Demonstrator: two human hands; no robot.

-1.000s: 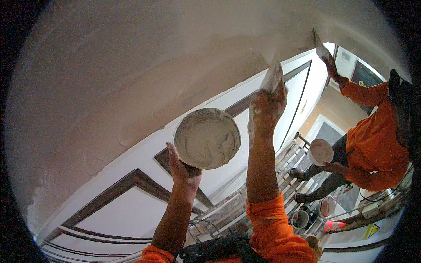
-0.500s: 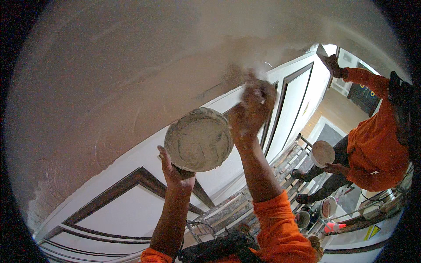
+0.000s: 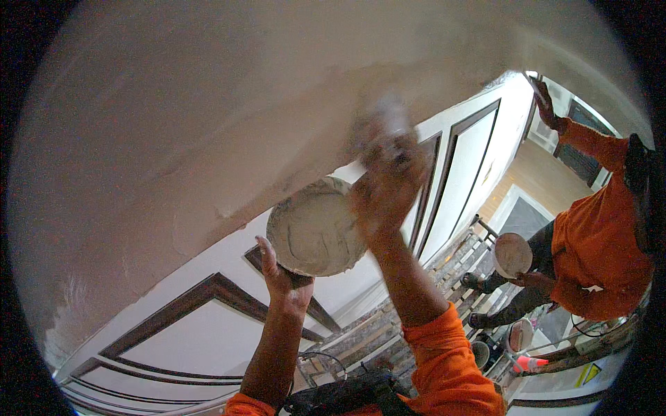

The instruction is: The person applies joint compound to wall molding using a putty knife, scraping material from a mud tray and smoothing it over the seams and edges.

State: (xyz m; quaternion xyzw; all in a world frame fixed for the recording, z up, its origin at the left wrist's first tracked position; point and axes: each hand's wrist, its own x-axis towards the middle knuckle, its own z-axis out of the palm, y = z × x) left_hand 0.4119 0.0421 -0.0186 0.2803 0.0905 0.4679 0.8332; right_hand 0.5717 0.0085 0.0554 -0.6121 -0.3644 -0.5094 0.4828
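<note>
My left hand point(image 3: 286, 283) holds a round bowl point(image 3: 276, 216) from below, thumb up along its side. Greyish-beige plaster point(image 3: 319, 232) fills the bowl, its top uneven and scored. Just right of the bowl, my right hand point(image 3: 390, 187) is raised against a plastered surface point(image 3: 201, 166). Motion smears that hand, but its fingers look curled. A pale blur shows at its far end; what it grips cannot be made out. Wet-looking brownish plaster spreads across the surface near it, with streaks towards the lower left.
White wall panels point(image 3: 184, 340) with dark mouldings run below the plaster. At right, a co-worker point(image 3: 596, 229) in orange reaches up to the same surface and holds another bowl point(image 3: 513, 255). Slatted planks point(image 3: 374, 336), buckets point(image 3: 520, 333) and an orange cone point(image 3: 531, 362) lie lower down.
My right hand has shifted slightly left and down, still blurred. The bowl has moved slightly right and down, its right edge now overlapped by my right hand. The co-worker's raised hand has moved right.
</note>
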